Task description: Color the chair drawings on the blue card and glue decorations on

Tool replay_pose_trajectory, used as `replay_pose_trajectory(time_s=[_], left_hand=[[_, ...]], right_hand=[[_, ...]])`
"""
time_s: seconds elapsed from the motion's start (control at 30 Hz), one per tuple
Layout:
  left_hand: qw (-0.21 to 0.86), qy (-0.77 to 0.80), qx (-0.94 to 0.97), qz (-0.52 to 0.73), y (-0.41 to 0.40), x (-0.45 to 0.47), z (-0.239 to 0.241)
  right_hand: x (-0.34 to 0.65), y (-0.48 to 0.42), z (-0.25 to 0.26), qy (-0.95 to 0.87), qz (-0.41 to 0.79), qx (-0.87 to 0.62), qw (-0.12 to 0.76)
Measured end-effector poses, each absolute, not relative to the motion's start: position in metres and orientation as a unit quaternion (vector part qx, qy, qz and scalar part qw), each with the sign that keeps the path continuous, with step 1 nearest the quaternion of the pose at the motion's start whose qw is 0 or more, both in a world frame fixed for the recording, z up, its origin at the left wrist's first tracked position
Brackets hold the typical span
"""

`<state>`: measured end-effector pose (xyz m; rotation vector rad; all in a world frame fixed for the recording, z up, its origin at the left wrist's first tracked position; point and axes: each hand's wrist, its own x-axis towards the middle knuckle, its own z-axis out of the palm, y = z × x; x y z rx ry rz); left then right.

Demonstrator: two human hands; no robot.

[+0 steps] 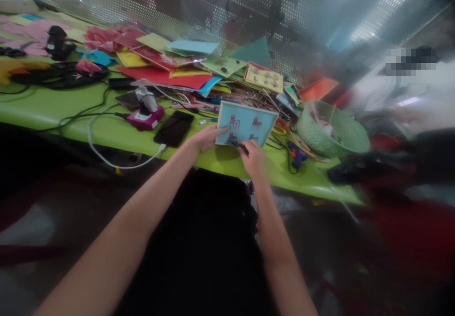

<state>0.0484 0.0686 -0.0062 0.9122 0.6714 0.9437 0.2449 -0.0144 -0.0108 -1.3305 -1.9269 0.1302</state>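
A light blue card (pixel 249 117) with small red and blue chair pictures stands tilted at the near edge of the green table (pixel 64 107). My left hand (pixel 205 138) grips the card's lower left edge. My right hand (pixel 253 157) is closed on a thin dark tool (pixel 239 145), whose tip rests on the card's bottom edge. Both forearms reach forward over my dark lap.
A black phone (pixel 175 128) and a pink device with a white cable (pixel 145 117) lie left of the card. A heap of coloured paper and cards (pixel 185 65) fills the table behind. A green basket (pixel 334 131) and a blue glue gun (pixel 296 155) sit to the right. Another person sits at far right.
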Motion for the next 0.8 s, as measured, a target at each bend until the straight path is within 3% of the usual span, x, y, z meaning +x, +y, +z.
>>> replay_pose_trajectory(time_s=[0.8], left_hand=[[0.741,0.306,0.414,0.432,0.0706,0.049,-0.0092]], right_hand=[[0.2447,-0.0172,-0.0075,-0.755,0.064,-0.528,0.383]])
